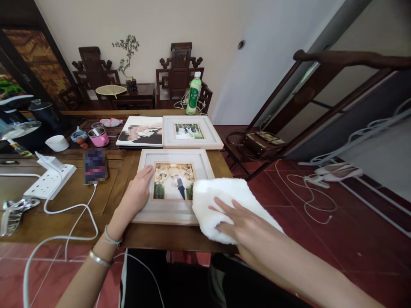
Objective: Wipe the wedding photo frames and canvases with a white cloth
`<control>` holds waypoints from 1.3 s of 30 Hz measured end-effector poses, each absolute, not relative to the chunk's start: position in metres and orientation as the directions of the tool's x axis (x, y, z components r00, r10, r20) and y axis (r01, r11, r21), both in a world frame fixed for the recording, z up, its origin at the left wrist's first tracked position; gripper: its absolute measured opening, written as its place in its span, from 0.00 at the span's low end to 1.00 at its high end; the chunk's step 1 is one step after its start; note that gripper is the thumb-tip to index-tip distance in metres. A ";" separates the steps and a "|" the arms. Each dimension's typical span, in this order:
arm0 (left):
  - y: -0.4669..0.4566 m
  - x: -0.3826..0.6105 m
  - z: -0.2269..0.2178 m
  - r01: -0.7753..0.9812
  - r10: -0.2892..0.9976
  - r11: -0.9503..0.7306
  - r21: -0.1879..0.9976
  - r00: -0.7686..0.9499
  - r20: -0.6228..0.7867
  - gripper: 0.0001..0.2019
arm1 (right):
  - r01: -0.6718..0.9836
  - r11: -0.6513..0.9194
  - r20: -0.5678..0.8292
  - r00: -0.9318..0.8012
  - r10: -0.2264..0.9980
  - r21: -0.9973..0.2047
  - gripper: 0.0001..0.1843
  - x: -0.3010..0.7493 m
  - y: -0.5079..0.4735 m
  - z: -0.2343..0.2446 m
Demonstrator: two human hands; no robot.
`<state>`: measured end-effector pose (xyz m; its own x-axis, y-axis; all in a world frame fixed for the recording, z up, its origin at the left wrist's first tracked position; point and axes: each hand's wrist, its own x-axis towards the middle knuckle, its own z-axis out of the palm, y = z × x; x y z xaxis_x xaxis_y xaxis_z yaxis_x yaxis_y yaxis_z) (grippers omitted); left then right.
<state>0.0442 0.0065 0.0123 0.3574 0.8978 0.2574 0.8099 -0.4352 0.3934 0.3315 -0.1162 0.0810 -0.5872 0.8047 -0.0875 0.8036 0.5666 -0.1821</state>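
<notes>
**Cloth on the framed photo, both hands flat**

A pale wooden picture frame (173, 157) lies face up on the brown table (64, 214), close to the near edge, straight ahead of the person. The left hand (138, 194) rests on the frame's left border, at about nine o'clock of the photo. Its palm is down and its fingers lie straight and close together; it presses the frame and grasps nothing. The right hand (239, 218) lies on a folded white cloth (218, 196), fingers spread and flat on top of it, pinching nothing. The cloth covers the frame's corner at four o'clock and hangs past the table's edge.

At twelve o'clock from this frame, just beyond it, a second frame (210, 139) lies flat, with a photo album (139, 132) touching its left side. A green bottle (193, 95) stands behind them, at about one o'clock. At ten o'clock of the near frame a phone (94, 166) lies on its cable, and farther out toward nine o'clock sits a white power strip (51, 177). A pink cup (98, 137) and a white bowl (57, 143) stand at about ten o'clock, behind the phone.
</notes>
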 end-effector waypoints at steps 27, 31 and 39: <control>0.004 0.042 0.011 0.818 0.872 -0.479 0.318 0.401 0.282 0.30 | 0.800 0.539 -0.259 -0.596 0.760 -0.262 0.25 0.293 -0.099 0.124; 0.004 0.041 0.013 0.819 0.871 -0.487 0.305 0.427 0.244 0.30 | 0.862 0.460 -0.215 -0.500 0.839 -0.212 0.28 0.285 -0.075 0.108; 0.004 0.041 0.015 0.817 0.877 -0.478 0.324 0.425 0.223 0.32 | 0.865 0.476 0.130 -0.496 0.858 0.159 0.27 0.285 0.021 0.059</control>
<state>0.0407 0.0039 0.0154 0.4245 0.8775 0.2232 0.8168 -0.4775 0.3238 0.2853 0.0208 0.0592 -0.4963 0.8584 0.1298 0.8649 0.4761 0.1591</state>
